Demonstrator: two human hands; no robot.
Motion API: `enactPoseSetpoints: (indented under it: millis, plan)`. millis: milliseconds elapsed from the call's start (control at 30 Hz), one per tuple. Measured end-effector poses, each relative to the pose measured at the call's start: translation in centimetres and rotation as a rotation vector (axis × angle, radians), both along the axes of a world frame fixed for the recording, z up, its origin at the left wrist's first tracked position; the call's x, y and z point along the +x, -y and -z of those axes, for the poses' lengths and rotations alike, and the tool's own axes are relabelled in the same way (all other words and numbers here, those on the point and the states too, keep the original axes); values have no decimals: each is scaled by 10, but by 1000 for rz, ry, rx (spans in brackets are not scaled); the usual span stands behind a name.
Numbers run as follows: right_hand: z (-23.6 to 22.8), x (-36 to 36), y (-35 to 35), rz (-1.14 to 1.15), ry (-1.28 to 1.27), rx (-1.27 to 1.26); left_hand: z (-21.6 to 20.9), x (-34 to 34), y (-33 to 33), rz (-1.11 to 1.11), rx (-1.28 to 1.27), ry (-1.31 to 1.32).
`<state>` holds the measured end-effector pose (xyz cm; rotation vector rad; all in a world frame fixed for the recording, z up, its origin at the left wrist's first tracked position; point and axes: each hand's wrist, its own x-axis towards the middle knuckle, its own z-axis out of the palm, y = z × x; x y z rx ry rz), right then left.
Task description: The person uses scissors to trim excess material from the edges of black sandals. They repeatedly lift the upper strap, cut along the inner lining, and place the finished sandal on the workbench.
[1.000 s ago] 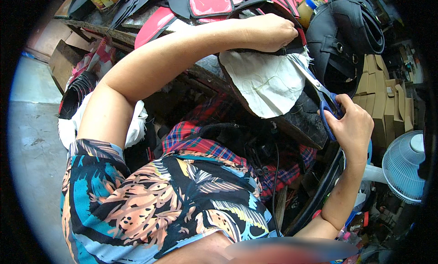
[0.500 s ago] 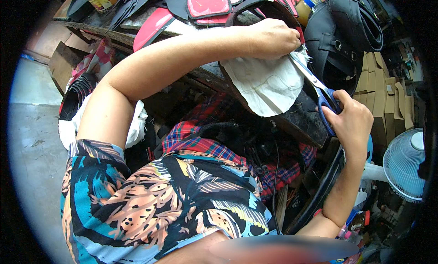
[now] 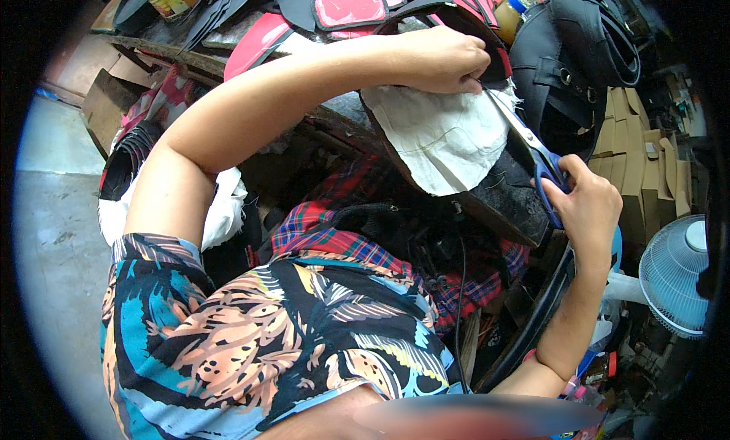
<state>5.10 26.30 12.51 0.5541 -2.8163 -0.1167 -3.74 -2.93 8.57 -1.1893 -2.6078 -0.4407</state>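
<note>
A piece of white cloth with a creased face lies over the near edge of the worktable, with a dark band along its left side. Its upper edge is gripped by my left hand, whose fingers are curled; the fingertips are partly hidden. In my right hand are scissors with blue handles, the fingers through the loops. The blades point up and left along the cloth's frayed right edge, their tips close to my left hand. A dark curved piece with a red edge rises behind my left hand.
Red-and-black padded pieces cover the far worktable. Black boots or bags with buckles stand at right, near a yellow jar with a blue lid. Folded cardboard and a white fan are farther right. Plaid fabric lies below.
My left hand has shifted slightly left and its fingers have turned downward, baring more of the red edge. The scissors and right hand have barely moved.
</note>
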Motion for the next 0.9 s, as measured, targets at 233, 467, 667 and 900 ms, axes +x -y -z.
enactPoseSetpoints:
  millis: [233, 467, 667, 900]
  plan:
    - [-2, 7, -11, -3, -1, -99, 7, 11, -4, -81, -84, -22]
    - [1, 8, 5, -92, -114, -32, 17, -1, -6, -124, 11, -120]
    - [-2, 9, 11, -108, -65, 139, 16, -6, -3, -119, 157, -49]
    - [-2, 14, -2, -68, -116, 86, 10, 30, 1, -231, -61, -135]
